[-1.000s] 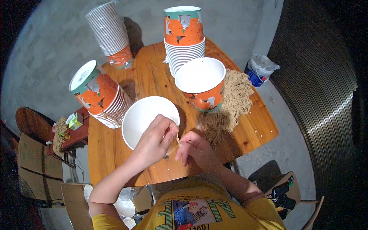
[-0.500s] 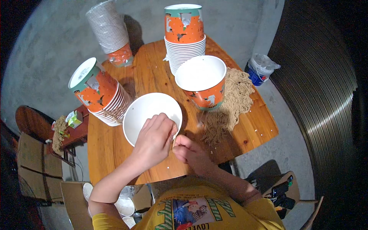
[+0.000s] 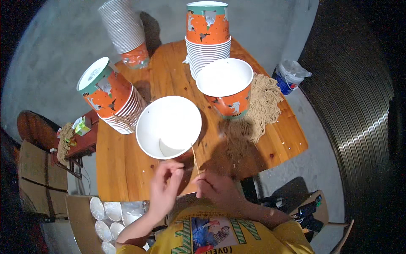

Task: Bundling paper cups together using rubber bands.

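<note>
A white-lined paper bucket (image 3: 163,114) rests on the wooden table in front of me, its open mouth tilted my way. From its near right rim, a thin tan cord (image 3: 195,160) runs taut down to my right hand (image 3: 215,188). The fingers of that hand are closed on the cord. My left hand (image 3: 165,182) is just below the bucket, fingers bent and thumb apart, with nothing seen between them. Right of the bucket stands another open paper bucket (image 3: 228,99), orange and green outside. Beside it lies a heap of tan cords (image 3: 264,101).
Nested orange buckets stand upside down in a left stack (image 3: 108,93) and a back stack (image 3: 207,34). A plastic-wrapped stack (image 3: 124,29) is farther back. Below the table's front edge, a cardboard box (image 3: 80,224) holds white round pieces. A lidded pail (image 3: 289,76) sits on the floor.
My left hand has come down off the bucket's rim toward me, and its fingers have parted. My right hand has drawn back slightly, with the cord now stretched from the rim.
</note>
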### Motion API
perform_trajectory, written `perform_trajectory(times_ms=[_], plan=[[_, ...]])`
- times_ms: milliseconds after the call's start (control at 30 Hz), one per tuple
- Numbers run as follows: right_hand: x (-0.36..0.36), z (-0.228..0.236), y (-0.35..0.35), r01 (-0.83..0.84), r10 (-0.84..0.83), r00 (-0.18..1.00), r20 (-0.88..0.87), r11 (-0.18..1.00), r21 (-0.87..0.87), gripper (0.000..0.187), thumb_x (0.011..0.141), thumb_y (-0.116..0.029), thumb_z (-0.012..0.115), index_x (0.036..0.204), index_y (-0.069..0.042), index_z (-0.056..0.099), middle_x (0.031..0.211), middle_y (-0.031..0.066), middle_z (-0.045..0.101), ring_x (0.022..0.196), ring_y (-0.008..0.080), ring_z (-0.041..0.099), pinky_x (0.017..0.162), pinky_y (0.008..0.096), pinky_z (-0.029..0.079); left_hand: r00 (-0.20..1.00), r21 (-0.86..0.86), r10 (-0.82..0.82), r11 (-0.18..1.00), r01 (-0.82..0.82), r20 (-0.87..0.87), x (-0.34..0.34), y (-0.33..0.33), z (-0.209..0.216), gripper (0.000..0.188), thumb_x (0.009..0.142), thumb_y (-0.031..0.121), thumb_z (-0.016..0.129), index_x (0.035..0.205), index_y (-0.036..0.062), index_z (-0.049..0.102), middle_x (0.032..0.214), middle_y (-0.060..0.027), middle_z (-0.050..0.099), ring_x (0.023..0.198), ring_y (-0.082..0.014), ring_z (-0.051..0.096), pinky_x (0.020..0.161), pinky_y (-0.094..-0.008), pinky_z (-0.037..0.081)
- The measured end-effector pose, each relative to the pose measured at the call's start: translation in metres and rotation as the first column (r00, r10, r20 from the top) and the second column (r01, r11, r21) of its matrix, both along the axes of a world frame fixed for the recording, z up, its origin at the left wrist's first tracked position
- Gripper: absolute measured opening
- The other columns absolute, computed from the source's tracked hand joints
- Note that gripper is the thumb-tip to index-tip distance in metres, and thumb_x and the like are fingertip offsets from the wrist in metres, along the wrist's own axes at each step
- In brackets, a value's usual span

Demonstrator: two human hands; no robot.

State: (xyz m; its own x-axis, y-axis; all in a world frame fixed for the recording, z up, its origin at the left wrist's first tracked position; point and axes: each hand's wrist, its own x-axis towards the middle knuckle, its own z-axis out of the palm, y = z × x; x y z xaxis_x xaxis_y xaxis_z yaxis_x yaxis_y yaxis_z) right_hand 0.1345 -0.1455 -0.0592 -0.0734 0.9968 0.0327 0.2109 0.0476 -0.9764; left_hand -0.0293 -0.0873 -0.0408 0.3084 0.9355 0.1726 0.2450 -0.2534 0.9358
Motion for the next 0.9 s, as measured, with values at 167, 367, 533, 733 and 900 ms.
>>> perform_trajectory(times_ms=[167,367,533,733,900], plan=[[-0.005,0.001,-0.003,-0.035,0.022,0.994,0.106,0.991,0.13,0.018,0.094,-0.017,0.047,0.098,-0.003,0.057,0.071,0.0066,0.061,0.066,0.0149,0.061,0.063,0.0289,0.049,0.861,-0.643,0.017,0.673,0.367,0.509,0.008,0.021,-0.012,0.024,0.094,0.019,0.05,0.106,-0.0002,0.058,0.094,-0.0054,0.062,0.083,-0.0108,0.057,0.074,-0.0242,0.045],[-0.007,-0.011,-0.004,-0.076,0.062,0.992,0.111,0.989,0.128,0.017,0.094,-0.016,0.046,0.097,-0.003,0.056,0.07,0.0075,0.06,0.065,0.0174,0.062,0.062,0.0305,0.049,0.863,-0.704,0.01,0.583,0.405,0.505,0.01,0.021,-0.001,0.022,0.091,0.018,0.055,0.101,-0.0008,0.061,0.094,-0.0072,0.065,0.085,-0.0119,0.061,0.077,-0.0236,0.048],[-0.007,-0.007,-0.005,-0.079,0.073,0.994,0.084,0.995,0.065,0.017,0.093,-0.015,0.045,0.093,-0.002,0.056,0.07,0.0095,0.06,0.063,0.0195,0.061,0.06,0.0327,0.049,0.857,-0.717,-0.007,0.544,0.435,0.515,0.011,0.018,0.006,0.02,0.09,0.017,0.057,0.099,-0.0005,0.061,0.093,-0.0076,0.065,0.084,-0.0125,0.061,0.078,-0.0244,0.048],[-0.005,0.001,0.001,-0.273,0.143,0.844,0.518,0.944,0.184,0.015,0.085,-0.016,0.054,0.088,-0.002,0.056,0.075,0.0155,0.059,0.071,0.0319,0.061,0.062,0.0391,0.048,0.824,-0.679,0.113,0.633,0.372,0.556,0.023,0.021,0.003,0.019,0.09,0.014,0.057,0.099,-0.0017,0.061,0.091,-0.0073,0.065,0.08,-0.0121,0.062,0.075,-0.0235,0.049],[-0.011,-0.006,-0.001,-0.24,0.138,0.883,0.448,0.954,0.178,0.016,0.081,-0.016,0.057,0.087,-0.001,0.054,0.076,0.0165,0.058,0.074,0.035,0.06,0.063,0.0411,0.048,0.778,-0.665,0.259,0.701,0.256,0.573,0.027,0.029,0.003,0.017,0.091,0.013,0.054,0.097,-0.0022,0.06,0.088,-0.0069,0.064,0.075,-0.0109,0.06,0.072,-0.0223,0.049]])
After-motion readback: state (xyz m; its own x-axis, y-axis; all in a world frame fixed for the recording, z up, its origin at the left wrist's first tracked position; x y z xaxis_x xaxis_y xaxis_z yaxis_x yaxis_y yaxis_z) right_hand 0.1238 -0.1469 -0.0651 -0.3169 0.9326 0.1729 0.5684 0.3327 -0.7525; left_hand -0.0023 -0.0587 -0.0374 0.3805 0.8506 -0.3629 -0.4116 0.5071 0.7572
